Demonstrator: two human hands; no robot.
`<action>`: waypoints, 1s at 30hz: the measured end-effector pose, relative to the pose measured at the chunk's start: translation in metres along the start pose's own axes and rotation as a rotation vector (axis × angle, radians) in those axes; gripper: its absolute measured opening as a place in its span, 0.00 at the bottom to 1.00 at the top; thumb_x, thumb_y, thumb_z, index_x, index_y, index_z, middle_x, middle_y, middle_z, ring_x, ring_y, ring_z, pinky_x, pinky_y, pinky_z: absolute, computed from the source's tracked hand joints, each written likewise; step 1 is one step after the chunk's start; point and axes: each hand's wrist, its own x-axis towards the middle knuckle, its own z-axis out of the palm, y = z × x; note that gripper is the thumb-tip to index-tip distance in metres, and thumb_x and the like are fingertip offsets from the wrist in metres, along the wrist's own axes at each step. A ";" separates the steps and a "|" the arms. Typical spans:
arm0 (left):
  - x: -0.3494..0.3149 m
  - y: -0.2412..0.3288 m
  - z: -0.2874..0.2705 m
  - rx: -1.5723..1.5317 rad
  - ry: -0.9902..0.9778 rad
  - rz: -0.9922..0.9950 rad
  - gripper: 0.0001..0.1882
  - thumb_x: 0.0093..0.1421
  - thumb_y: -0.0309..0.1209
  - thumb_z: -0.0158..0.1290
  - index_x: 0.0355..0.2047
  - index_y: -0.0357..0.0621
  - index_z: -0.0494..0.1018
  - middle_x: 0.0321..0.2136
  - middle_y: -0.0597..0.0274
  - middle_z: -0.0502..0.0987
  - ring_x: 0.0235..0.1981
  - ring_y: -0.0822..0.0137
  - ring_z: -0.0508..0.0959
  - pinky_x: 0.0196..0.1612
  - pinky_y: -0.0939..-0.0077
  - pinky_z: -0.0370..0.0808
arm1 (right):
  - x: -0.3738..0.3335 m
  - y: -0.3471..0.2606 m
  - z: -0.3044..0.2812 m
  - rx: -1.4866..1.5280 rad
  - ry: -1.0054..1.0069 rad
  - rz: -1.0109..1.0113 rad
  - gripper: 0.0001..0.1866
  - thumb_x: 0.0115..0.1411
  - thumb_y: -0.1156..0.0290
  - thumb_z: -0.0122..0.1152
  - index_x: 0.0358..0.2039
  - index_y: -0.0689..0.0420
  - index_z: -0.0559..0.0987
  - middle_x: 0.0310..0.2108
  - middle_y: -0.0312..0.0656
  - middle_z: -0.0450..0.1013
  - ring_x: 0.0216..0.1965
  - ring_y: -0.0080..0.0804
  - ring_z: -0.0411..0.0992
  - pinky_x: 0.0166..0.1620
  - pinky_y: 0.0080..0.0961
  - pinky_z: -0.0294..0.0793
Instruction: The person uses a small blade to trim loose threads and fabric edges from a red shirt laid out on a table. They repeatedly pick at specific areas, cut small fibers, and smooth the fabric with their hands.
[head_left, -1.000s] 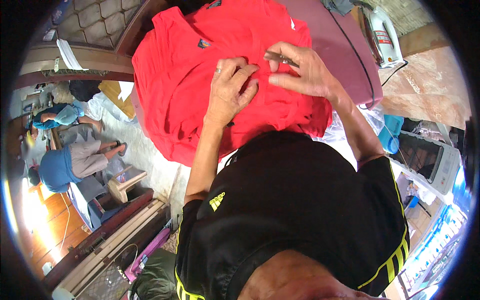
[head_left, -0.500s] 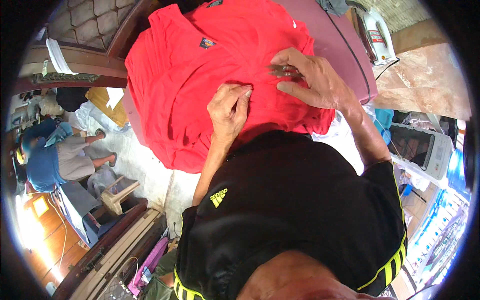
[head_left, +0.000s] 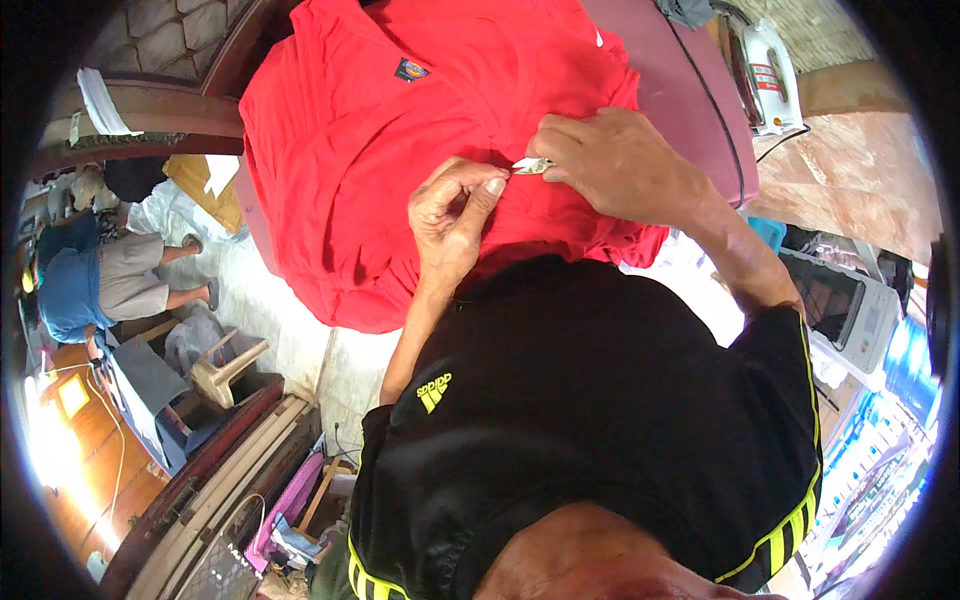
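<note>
Red garments, seemingly shirts (head_left: 360, 150), lie in a loose heap before me, with a dark neck label showing on one. My left hand (head_left: 450, 215) is closed in a pinch at a bit of the red cloth; any thread between the fingertips is too small to make out. Small metal thread snips (head_left: 533, 166) are gripped in my right hand (head_left: 625, 168), whose fingers wrap round them. Their pointed blades face left, close to the left thumb and fingertip.
Under the cloth is a maroon padded surface (head_left: 690, 110), crossed by a dark cord. A white iron-like appliance (head_left: 768, 80) stands at far right. At left, a person in a blue top (head_left: 75, 290) bends over near a beige stool (head_left: 228, 368).
My right hand has moved left and down, bringing the snips from a blurred position to beside the left fingertips. At left, the other person has bent further over.
</note>
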 end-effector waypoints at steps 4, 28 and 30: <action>-0.005 0.004 0.001 0.042 0.012 -0.005 0.02 0.60 0.18 0.58 0.33 0.34 0.79 0.30 0.59 0.79 0.31 0.72 0.75 0.36 0.77 0.71 | 0.004 0.001 -0.002 -0.011 -0.069 0.001 0.09 0.63 0.63 0.59 0.37 0.54 0.71 0.32 0.38 0.71 0.27 0.42 0.74 0.30 0.39 0.73; 0.090 0.022 -0.004 0.449 -0.220 0.074 0.11 0.47 0.19 0.66 0.30 0.36 0.76 0.27 0.62 0.76 0.19 0.73 0.67 0.24 0.75 0.66 | 0.036 0.061 -0.032 0.439 -0.035 0.100 0.08 0.54 0.75 0.64 0.35 0.59 0.75 0.27 0.40 0.71 0.28 0.35 0.73 0.32 0.30 0.71; 0.089 0.019 0.000 0.504 -0.137 0.133 0.11 0.46 0.20 0.66 0.28 0.38 0.76 0.26 0.62 0.75 0.22 0.69 0.70 0.28 0.72 0.68 | 0.032 0.060 -0.026 0.326 0.065 0.071 0.09 0.52 0.78 0.63 0.35 0.60 0.76 0.28 0.41 0.71 0.29 0.37 0.74 0.32 0.31 0.73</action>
